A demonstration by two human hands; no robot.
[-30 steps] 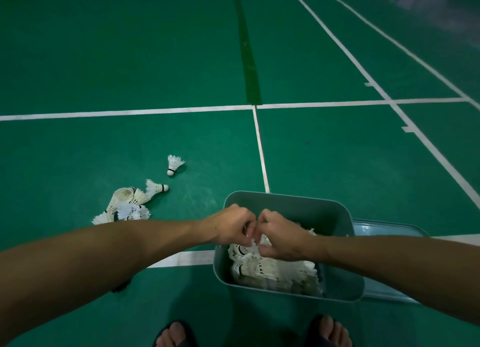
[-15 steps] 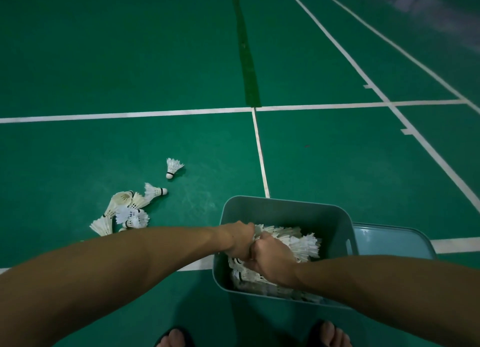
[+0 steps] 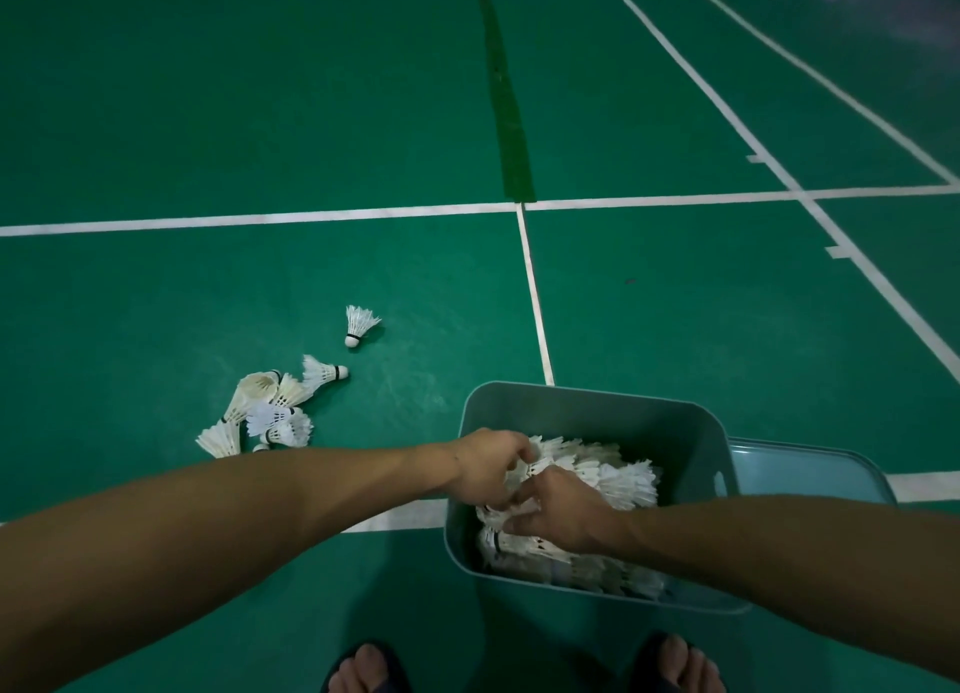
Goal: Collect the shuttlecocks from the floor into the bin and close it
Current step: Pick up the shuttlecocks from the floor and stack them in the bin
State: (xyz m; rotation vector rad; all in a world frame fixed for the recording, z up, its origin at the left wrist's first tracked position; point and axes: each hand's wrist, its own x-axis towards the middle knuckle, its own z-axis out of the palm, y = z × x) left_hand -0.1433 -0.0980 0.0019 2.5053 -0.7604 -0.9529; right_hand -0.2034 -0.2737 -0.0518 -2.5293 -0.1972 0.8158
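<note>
Task is partway, by my read. Your bin (image 3: pixel 592 406) already holds a thick pile of shuttlecocks (image 3: pixel 613 477), stacked in rows and filling most of it. Still on the floor (image 3: pixel 260 121), left of the bin: 1 lone shuttlecock (image 3: pixel 359 325) standing on its cork, 1 more (image 3: pixel 321 372) lying on its side just below it, and a loose cluster (image 3: pixel 265 414) of roughly 5 or 6 touching each other; your left forearm hides the cluster's near edge, so exact count is unclear. The lid (image 3: pixel 810 471) lies flat on the floor against the bin's right side, so closing is not yet done.

Hands: both are inside the bin, close together, nearly touching. Your left hand (image 3: pixel 485 466) has fingers curled down onto the top of the pile, pinching at feathers near its fingertips. Your right hand (image 3: pixel 563 518) has fingers curled round shuttlecocks lower in the pile, thumb pointing left. Neither is lifting anything clear of the bin.
</note>
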